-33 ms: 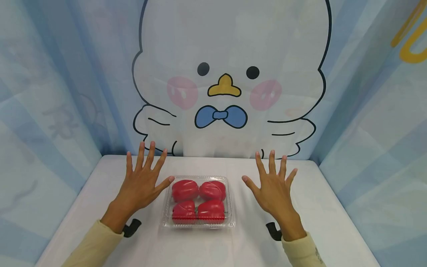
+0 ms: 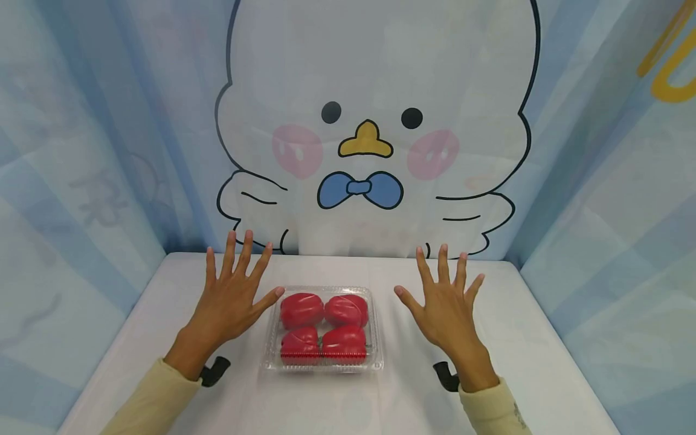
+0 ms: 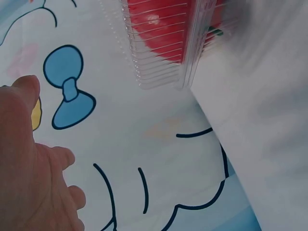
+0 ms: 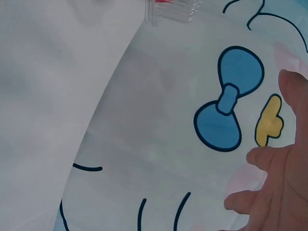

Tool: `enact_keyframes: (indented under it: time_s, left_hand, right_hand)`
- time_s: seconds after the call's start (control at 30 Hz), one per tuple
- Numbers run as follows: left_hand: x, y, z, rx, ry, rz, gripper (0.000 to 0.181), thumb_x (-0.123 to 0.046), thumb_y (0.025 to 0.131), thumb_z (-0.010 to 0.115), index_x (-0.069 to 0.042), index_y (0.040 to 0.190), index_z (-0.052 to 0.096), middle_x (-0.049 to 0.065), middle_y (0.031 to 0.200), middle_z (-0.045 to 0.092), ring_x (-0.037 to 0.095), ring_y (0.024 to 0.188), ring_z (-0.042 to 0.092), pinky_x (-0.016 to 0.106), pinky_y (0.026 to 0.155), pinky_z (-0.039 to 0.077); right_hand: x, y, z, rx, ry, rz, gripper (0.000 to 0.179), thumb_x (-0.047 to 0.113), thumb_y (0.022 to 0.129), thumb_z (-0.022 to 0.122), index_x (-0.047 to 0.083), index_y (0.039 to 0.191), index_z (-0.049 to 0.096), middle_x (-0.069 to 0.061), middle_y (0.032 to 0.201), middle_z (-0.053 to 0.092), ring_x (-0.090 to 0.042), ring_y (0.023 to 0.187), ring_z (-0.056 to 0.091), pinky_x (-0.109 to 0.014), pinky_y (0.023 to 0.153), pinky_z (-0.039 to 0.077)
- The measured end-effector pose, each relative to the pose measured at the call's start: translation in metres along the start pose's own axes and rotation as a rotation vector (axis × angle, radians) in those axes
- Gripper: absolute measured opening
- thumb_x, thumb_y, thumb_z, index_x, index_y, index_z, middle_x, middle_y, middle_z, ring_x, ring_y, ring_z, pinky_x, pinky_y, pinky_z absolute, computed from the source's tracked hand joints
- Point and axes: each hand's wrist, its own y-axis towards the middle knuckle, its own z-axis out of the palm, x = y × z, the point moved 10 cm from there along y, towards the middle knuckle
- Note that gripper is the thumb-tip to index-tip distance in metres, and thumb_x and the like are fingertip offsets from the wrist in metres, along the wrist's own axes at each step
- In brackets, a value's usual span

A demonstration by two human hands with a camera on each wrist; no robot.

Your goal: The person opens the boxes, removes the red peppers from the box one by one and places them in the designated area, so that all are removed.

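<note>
A clear plastic box [image 2: 376, 338] sits on the white table, with several red bell peppers [image 2: 344, 344] inside under what looks like its lid. My left hand [image 2: 231, 302] is held up just left of the box, fingers spread; its thumb tip overlaps the box's top left corner in the head view, and contact cannot be told. To the right, apart from the box, my right hand [image 2: 446, 311] is also spread and holds nothing. In the left wrist view the ribbed side of the box [image 3: 154, 74] shows near the top. Only a corner of the box [image 4: 178, 14] appears in the right wrist view.
The white table [image 2: 326, 405] ends at a back curtain [image 2: 359, 235] printed with a cartoon bird in a blue bow tie. Pale blue curtains [image 2: 70, 211] hang along both sides. A black strap piece [image 2: 215, 371] sits at each wrist.
</note>
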Motion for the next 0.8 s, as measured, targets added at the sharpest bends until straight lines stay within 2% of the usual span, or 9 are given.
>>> enact_keyframes:
  time_s: [0.23, 0.47, 0.63, 0.8]
  left_hand:
    - [0.000, 0.000, 0.001, 0.007, -0.007, -0.001, 0.089, -0.060, 0.101, 0.058, -0.015, 0.170, 0.024, 0.021, 0.179, 0.000, 0.046, 0.165, -0.012, 0.079, 0.126, -0.005]
    - [0.001, 0.001, 0.004, 0.022, -0.050, -0.005, 0.088, -0.058, 0.103, 0.057, -0.015, 0.170, 0.022, 0.024, 0.178, 0.001, 0.046, 0.166, -0.007, 0.076, 0.128, -0.004]
    - [0.006, 0.000, 0.007, 0.019, -0.154, -0.028, 0.084, -0.050, 0.105, 0.059, -0.012, 0.170, 0.023, 0.029, 0.175, 0.015, 0.051, 0.164, 0.009, 0.073, 0.130, 0.003]
    - [0.018, -0.007, 0.009, -0.059, -0.337, -0.073, 0.074, -0.038, 0.104, 0.066, -0.010, 0.166, 0.036, 0.028, 0.169, 0.037, 0.051, 0.157, 0.030, 0.074, 0.126, 0.016]
  right_hand:
    - [0.004, 0.000, -0.001, -0.003, -0.003, -0.001, 0.096, 0.070, 0.096, 0.060, 0.028, 0.171, 0.019, -0.024, 0.178, 0.007, -0.060, 0.161, -0.005, -0.088, 0.118, -0.006]
    - [0.011, -0.007, -0.003, -0.046, 0.016, -0.013, 0.096, 0.063, 0.094, 0.069, 0.028, 0.171, 0.024, -0.024, 0.177, 0.015, -0.060, 0.161, 0.010, -0.087, 0.120, 0.002]
    - [0.023, -0.015, -0.008, -0.137, 0.093, -0.066, 0.090, 0.051, 0.092, 0.078, 0.023, 0.167, 0.037, -0.024, 0.173, 0.029, -0.053, 0.157, 0.027, -0.084, 0.122, 0.013]
    - [0.040, -0.027, -0.013, -0.255, 0.205, -0.136, 0.080, 0.036, 0.090, 0.084, 0.016, 0.160, 0.049, -0.022, 0.161, 0.047, -0.043, 0.143, 0.046, -0.078, 0.118, 0.032]
